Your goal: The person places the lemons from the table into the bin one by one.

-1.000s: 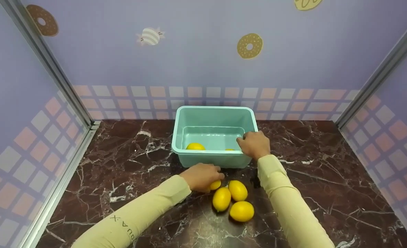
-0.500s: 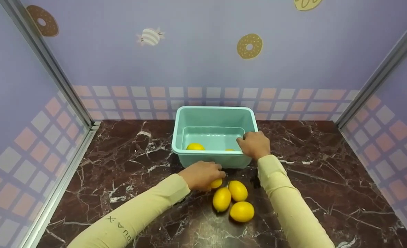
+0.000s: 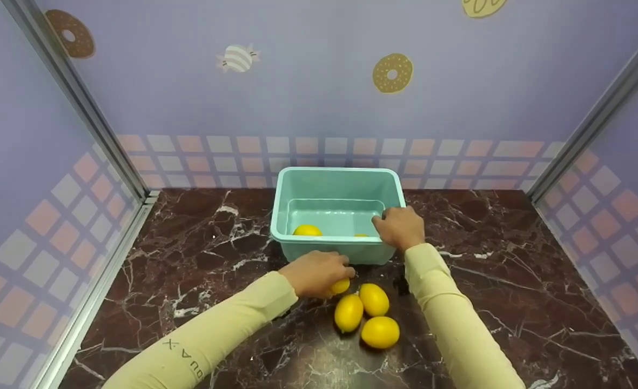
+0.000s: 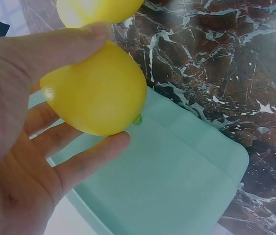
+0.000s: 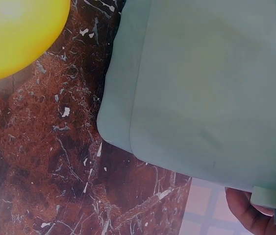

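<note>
My left hand (image 3: 319,274) holds a lemon (image 4: 98,93) in front of the basin, its thumb across one side and the fingertips under the other. A small green stem end shows on that lemon in the left wrist view. At the right front corner of the pale green plastic basin (image 3: 332,185), my right hand (image 3: 401,228) grips the rim. Inside lie a lemon (image 3: 308,230) at the front left and a yellow sliver of another (image 3: 361,235), mostly hidden by the front wall. Three lemons, one (image 3: 348,313) on the left, rest close together on the table nearer me.
The dark red marbled tabletop (image 3: 216,308) runs back to a lilac wall (image 3: 319,108) with a tile pattern. Side panels with metal frame strips (image 3: 108,270) bound it left and right. The basin stands near the back wall.
My left hand has edged slightly up toward the basin's front wall with the lemon. The right hand keeps its grip on the rim, and the loose lemons stay put.
</note>
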Demonstrator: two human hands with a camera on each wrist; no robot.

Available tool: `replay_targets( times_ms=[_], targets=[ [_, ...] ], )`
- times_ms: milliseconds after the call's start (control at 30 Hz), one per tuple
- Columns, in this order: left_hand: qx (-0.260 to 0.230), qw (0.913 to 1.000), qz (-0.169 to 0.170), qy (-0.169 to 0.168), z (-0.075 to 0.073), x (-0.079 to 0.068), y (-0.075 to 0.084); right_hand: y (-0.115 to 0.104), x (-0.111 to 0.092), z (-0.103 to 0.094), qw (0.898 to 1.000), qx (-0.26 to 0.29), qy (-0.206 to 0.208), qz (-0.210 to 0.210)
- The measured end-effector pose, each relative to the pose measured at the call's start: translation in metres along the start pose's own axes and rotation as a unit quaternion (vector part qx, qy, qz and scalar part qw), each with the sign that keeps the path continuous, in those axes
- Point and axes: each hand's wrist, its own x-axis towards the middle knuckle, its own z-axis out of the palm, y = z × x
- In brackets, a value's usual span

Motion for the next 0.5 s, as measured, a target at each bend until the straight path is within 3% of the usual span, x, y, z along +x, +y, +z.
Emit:
replay_targets(
  times_ms=[500],
  targets=[
    [-0.003, 1.0, -0.001, 0.006, -0.015, -0.003, 0.0, -0.001, 0.001, -0.001, 1.0, 0.003, 0.002, 0.004]
  ],
)
